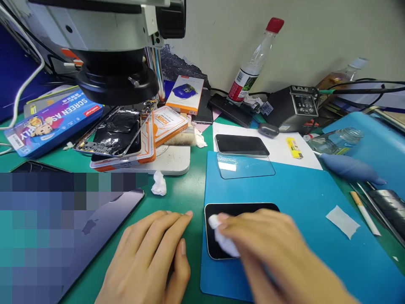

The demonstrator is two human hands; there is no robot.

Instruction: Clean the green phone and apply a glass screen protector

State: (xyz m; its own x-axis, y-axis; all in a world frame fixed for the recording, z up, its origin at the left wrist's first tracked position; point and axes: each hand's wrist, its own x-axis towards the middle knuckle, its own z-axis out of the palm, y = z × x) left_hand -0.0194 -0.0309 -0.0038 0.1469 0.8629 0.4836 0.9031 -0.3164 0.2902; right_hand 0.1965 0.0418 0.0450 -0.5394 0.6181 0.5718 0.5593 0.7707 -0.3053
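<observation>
I have the phone (242, 208) flat on the blue mat (228, 278), lower centre. My right hand (268, 242), blurred, has its fingers clamped on a tissue (226, 245) over the phone's left part. My left hand (150, 257), fingers outstretched, thumb slightly apart, is at lower left-centre over the worktop (180, 194).

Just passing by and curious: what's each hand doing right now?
Left hand: open, holding nothing visible.
Right hand: closed on a white wad, over a phone.

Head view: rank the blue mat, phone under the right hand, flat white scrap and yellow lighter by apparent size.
1. Blue mat
2. Phone, partly covered
3. Flat white scrap
4. Yellow lighter
</observation>
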